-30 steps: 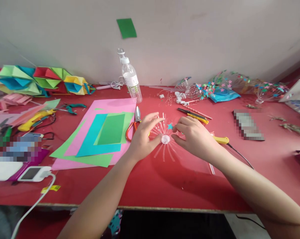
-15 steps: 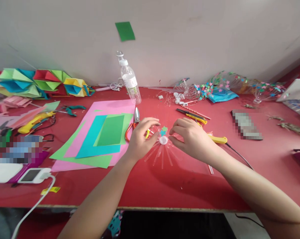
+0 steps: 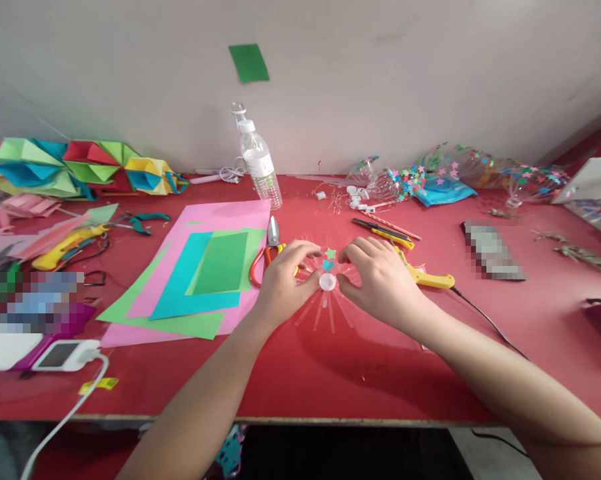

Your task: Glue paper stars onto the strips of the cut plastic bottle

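A clear plastic piece cut into thin radiating strips lies on the red table (image 3: 330, 373), with a white round hub (image 3: 327, 282) at its centre. A blue star (image 3: 327, 265) and a green star (image 3: 331, 253) sit on strips just behind the hub. My left hand (image 3: 283, 283) rests on the left strips, fingers curled and pressing down. My right hand (image 3: 380, 280) holds the right side, thumb and fingers bent toward the hub. Both hands touch the plastic piece.
Pink, green and blue paper sheets (image 3: 205, 267) lie to the left, with red-handled pliers (image 3: 268, 250) beside them. A water bottle (image 3: 260, 163) stands behind. A yellow glue gun (image 3: 428, 277) with cord, cutters (image 3: 385, 232), star-decorated plastic (image 3: 430, 173) and folded paper shapes (image 3: 80, 167) surround the spot.
A green star now sits beside the blue one near the hub. Both hands have drawn closer around the hub, and the strip piece has turned a little.
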Demonstrator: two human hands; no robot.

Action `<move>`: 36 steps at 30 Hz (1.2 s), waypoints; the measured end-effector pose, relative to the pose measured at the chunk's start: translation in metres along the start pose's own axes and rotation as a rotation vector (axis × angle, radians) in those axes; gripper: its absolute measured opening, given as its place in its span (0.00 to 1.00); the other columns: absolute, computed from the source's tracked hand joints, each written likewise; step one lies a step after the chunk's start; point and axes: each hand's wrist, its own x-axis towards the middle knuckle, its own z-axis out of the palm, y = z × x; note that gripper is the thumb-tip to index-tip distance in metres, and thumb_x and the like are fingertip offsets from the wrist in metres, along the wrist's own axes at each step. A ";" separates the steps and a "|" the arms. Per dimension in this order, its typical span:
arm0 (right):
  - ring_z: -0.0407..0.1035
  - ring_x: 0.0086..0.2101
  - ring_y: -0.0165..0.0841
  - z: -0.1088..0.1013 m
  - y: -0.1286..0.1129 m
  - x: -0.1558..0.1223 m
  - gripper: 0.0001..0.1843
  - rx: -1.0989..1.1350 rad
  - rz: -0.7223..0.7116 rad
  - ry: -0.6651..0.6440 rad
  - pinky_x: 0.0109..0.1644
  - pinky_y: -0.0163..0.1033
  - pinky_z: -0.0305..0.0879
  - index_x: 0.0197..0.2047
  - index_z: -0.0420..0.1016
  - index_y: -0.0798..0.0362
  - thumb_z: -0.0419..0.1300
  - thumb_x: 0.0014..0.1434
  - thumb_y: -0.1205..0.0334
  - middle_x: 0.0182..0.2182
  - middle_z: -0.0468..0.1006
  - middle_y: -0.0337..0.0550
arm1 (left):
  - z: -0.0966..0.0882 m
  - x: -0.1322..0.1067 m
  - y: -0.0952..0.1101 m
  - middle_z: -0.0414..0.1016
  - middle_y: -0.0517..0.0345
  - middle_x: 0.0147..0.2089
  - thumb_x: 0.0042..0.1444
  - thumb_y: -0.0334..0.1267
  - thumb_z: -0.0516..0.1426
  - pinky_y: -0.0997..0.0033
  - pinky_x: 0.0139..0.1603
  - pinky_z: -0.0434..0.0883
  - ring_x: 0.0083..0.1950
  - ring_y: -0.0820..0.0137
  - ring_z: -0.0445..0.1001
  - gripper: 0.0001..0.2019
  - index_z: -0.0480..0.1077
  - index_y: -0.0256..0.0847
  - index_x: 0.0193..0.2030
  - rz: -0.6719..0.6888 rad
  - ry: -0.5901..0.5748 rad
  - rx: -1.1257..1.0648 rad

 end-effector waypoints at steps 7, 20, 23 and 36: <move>0.67 0.34 0.38 0.016 0.001 0.000 0.04 0.012 0.021 0.067 0.40 0.40 0.55 0.35 0.66 0.52 0.55 0.56 0.69 0.30 0.75 0.44 | 0.003 -0.001 0.000 0.76 0.55 0.44 0.56 0.29 0.57 0.66 0.43 0.72 0.44 0.67 0.74 0.09 0.69 0.43 0.43 0.002 0.004 0.043; 0.66 0.36 0.39 0.014 0.002 0.000 0.09 -0.105 -0.099 0.125 0.42 0.43 0.57 0.39 0.71 0.54 0.52 0.57 0.72 0.34 0.75 0.46 | 0.003 -0.002 -0.004 0.75 0.55 0.42 0.57 0.30 0.56 0.67 0.41 0.72 0.43 0.67 0.74 0.08 0.68 0.43 0.43 -0.004 0.021 0.071; 0.65 0.39 0.39 0.012 0.000 -0.001 0.10 -0.063 -0.238 0.168 0.45 0.44 0.58 0.44 0.73 0.55 0.53 0.60 0.68 0.38 0.75 0.47 | 0.004 -0.002 -0.006 0.75 0.56 0.42 0.57 0.30 0.56 0.65 0.43 0.72 0.43 0.67 0.74 0.07 0.67 0.43 0.42 0.012 0.019 0.079; 0.61 0.40 0.38 0.019 0.006 0.003 0.07 -0.113 -0.358 0.221 0.53 0.46 0.58 0.41 0.75 0.52 0.56 0.64 0.65 0.38 0.76 0.45 | 0.005 -0.002 -0.007 0.75 0.57 0.41 0.55 0.29 0.56 0.66 0.44 0.73 0.41 0.68 0.74 0.09 0.67 0.43 0.42 0.014 0.047 0.100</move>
